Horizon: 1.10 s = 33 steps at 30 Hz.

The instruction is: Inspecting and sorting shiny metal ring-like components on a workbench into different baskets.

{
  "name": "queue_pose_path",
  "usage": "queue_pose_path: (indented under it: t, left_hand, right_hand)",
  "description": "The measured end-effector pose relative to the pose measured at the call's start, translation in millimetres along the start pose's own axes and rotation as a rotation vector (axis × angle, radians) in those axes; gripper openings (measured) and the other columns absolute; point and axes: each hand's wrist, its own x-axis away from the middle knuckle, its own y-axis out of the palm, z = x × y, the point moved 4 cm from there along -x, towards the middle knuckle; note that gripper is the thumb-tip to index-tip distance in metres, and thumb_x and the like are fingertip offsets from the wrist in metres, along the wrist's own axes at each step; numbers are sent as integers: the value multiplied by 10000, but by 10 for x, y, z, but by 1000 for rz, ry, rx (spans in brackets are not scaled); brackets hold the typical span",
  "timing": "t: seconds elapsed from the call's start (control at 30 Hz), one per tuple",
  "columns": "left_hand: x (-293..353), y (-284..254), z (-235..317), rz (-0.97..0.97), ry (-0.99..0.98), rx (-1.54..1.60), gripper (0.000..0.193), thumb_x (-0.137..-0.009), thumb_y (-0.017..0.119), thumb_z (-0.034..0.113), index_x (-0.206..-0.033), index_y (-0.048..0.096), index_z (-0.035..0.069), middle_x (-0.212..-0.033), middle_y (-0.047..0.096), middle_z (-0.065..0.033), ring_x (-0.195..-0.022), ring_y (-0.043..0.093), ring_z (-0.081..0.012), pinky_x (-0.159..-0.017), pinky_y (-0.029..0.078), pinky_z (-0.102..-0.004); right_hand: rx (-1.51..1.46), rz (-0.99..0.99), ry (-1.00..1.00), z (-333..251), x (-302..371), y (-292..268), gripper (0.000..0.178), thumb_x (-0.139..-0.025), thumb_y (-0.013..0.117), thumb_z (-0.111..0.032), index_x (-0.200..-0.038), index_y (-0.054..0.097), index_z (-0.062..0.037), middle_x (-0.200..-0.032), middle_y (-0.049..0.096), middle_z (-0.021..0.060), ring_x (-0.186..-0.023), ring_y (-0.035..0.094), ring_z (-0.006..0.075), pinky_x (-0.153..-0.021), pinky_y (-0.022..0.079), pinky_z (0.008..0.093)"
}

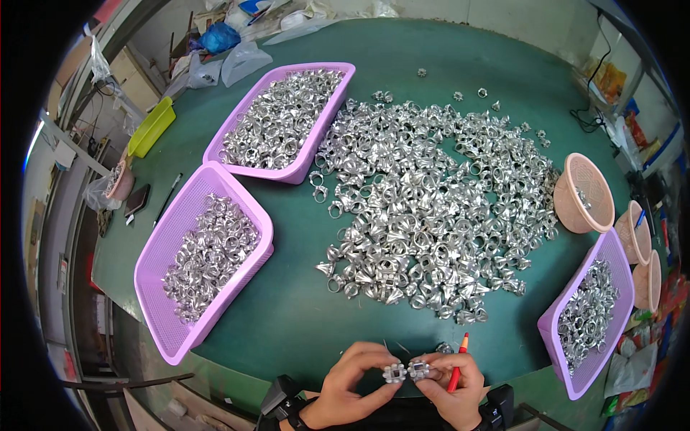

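At the desk's point(302, 302) near edge, head view: two silvery rings, held close together.
Left hand point(339, 391): pinches one ring point(393, 373) by thumb and fingers; a loosened pinch could drop it.
Right hand point(461, 399): grasps the other ring point(418, 370) plus a red pen point(456, 371); the crowded grip might let either slip.
Ring pile point(410, 215): beyond; a strayed ring could vanish among lookalikes.

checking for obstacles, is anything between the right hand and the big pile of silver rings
Yes: the red pen held in the right hand pokes up toward the pile of silver rings, and a partly hidden silver piece lies just beyond the hand. Nothing else visible stands between hand and pile.
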Motion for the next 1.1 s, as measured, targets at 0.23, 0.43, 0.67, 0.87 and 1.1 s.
queue_pose_path:
  t: [0.23,0.43,0.67,0.87,1.1]
  left_hand:
    - [36,35,-2,-192,-291,88,484,-682,635,46,-1104,396,52,-1005,383,-60,-768,428,-128,-608,375,-211]
    - [-42,33,25,-165,-90,-220,377,-670,652,117,-992,478,25,-845,480,-101,-730,517,-220,-629,433,-284]
    - [2,-132,-101,-197,15,-723,323,-692,610,137,-959,484,6,-860,485,-108,-709,491,-259,-630,409,-319]
    - [6,-151,-176,-199,-4,-738,326,-647,628,95,-936,512,0,-858,504,-108,-756,508,-255,-639,413,-315]
    - [22,-163,-207,-178,5,-706,347,-631,627,74,-949,506,4,-847,500,-107,-749,507,-255,-644,410,-318]
  right_hand:
    - [-3,-1,80,44,-9,12,272,-701,513,139,-926,442,5,-915,529,137,-835,533,183,-736,437,272]
    - [217,-19,85,10,-18,93,161,-726,505,111,-855,468,21,-884,550,130,-806,538,181,-724,429,264]
    - [344,10,-207,16,-63,-16,351,-849,421,-249,-1016,453,58,-741,530,104,-617,506,131,-565,418,237]
    - [351,53,56,232,-173,126,114,-692,581,39,-767,506,-1,-633,548,44,-532,485,46,-481,386,166]
    - [479,54,-26,278,-152,148,147,-686,580,48,-731,446,6,-632,529,70,-531,465,56,-477,376,177]
